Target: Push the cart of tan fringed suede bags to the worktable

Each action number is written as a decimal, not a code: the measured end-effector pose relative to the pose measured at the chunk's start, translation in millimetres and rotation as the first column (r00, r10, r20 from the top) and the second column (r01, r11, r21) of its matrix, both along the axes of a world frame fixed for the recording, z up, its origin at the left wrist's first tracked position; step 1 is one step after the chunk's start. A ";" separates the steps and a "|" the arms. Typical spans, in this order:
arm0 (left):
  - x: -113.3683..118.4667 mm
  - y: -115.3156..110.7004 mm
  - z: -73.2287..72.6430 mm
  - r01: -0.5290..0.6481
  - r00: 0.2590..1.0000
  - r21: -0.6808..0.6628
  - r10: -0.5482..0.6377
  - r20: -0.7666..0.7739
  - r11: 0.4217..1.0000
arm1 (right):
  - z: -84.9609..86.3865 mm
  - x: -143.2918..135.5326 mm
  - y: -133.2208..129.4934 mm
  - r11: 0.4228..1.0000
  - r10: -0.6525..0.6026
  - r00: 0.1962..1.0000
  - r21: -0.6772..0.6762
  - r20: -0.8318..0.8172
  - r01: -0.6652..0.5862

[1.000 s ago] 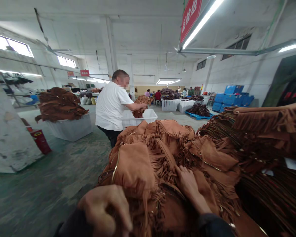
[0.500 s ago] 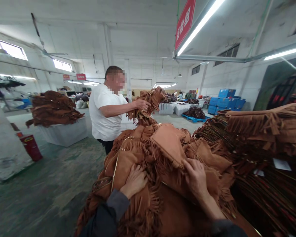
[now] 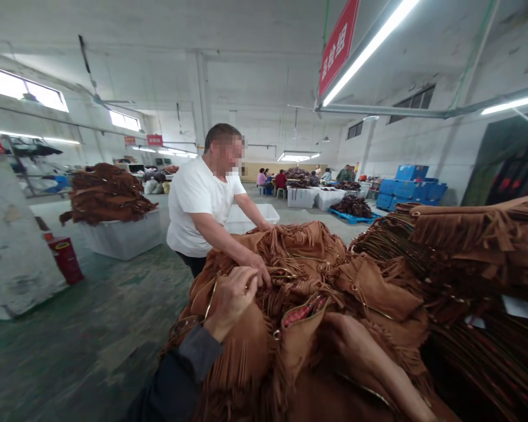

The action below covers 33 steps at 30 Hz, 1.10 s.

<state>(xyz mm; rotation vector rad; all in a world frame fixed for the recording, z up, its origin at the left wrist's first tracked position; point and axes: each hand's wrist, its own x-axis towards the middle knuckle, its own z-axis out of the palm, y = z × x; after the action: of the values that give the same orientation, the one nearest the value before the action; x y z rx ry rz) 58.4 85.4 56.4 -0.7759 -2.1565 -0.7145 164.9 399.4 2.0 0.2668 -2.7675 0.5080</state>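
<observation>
My right hand (image 3: 354, 343) grips the edge of a brown fringed suede bag (image 3: 297, 337). The bag's mouth gapes and shows a red patterned lining (image 3: 301, 313); my right fingertips are partly hidden by it. My left hand (image 3: 233, 300) is raised over the pile with its fingers curled together. Whatever it may hold is too small to make out. Just beyond it, a co-worker's hand (image 3: 259, 266) reaches down onto the heap of brown fringed bags (image 3: 312, 240). Gold zips and rings show among the fringes.
A co-worker in a white T-shirt (image 3: 202, 202) stands across the pile on the left. Stacked bags (image 3: 479, 234) rise at my right. Behind are a white bin (image 3: 250, 218), a heaped grey bin (image 3: 123, 234) and blue crates (image 3: 407, 187). A red fire extinguisher (image 3: 66, 258) stands by the pillar.
The co-worker has lowered the held bags and now leans over the pile. My left hand has lifted and curled. My right hand has drawn nearer, and a bag with red lining now gapes beside it.
</observation>
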 end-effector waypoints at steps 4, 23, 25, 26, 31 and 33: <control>-31.6 38.5 17.6 -0.006 0.999 -0.109 0.000 -0.054 0.994 | 45.1 -36.8 -8.5 0.996 -0.077 0.972 -0.063 -0.221 0.065; -164.7 115.0 48.5 -0.143 0.974 -0.429 0.204 0.098 0.892 | -101.3 -89.4 -60.5 0.992 -0.124 0.872 -0.081 -0.474 0.098; -144.6 116.0 46.5 -0.066 0.997 -0.338 0.078 0.022 0.939 | -118.1 -87.8 -59.1 0.997 -0.066 0.817 -0.070 -0.573 0.032; -133.5 117.8 43.5 0.013 0.999 -0.308 -0.023 -0.028 0.951 | -125.3 -87.5 -57.8 0.998 -0.044 0.793 -0.056 -0.608 0.012; -98.0 145.1 -1.3 0.291 0.950 -0.436 -0.310 0.029 0.852 | -140.8 -93.9 -49.0 0.999 -0.016 0.822 0.015 -0.569 0.030; -100.3 157.1 -24.5 0.263 0.965 -0.486 -0.225 0.135 0.833 | -137.5 -95.6 -46.2 0.999 -0.030 0.875 0.021 -0.483 0.046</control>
<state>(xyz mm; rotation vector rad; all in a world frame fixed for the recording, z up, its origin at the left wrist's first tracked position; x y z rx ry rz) -41.9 242.5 31.9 -1.3363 -2.3659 -0.2953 69.3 353.2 -135.5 0.2987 -2.2866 0.3296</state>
